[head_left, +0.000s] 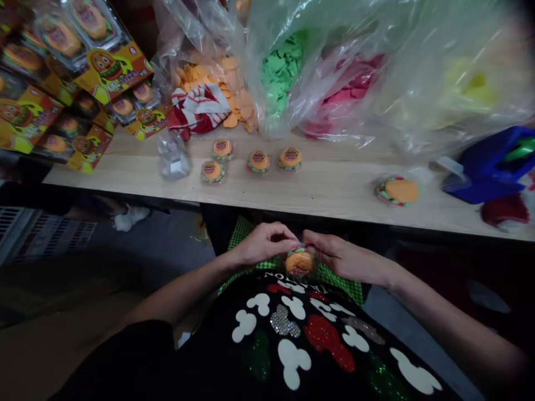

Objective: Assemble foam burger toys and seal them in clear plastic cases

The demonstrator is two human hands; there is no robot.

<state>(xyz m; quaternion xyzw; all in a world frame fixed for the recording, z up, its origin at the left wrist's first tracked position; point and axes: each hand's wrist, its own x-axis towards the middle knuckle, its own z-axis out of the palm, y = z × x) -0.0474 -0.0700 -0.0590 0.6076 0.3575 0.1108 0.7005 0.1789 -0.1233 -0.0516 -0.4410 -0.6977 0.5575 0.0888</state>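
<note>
Both my hands meet in my lap, below the table edge. My left hand (pixel 263 243) and my right hand (pixel 340 257) pinch a small toy burger (pixel 299 262) between their fingertips; it has an orange bun, a dark label and green and red layers. Several finished toy burgers (pixel 259 161) lie in a loose group on the wooden table (pixel 326 189) ahead. One larger toy burger (pixel 397 191) lies apart to the right.
Clear plastic bags of orange foam pieces (pixel 217 83), green pieces (pixel 282 69), pink pieces (pixel 343 94) and yellow pieces (pixel 472 89) crowd the table's back. Packaged burger toys on yellow cards (pixel 62 72) are stacked at left. A blue container (pixel 493 164) stands at right. A crumpled clear wrapper (pixel 173 159) lies near the burgers.
</note>
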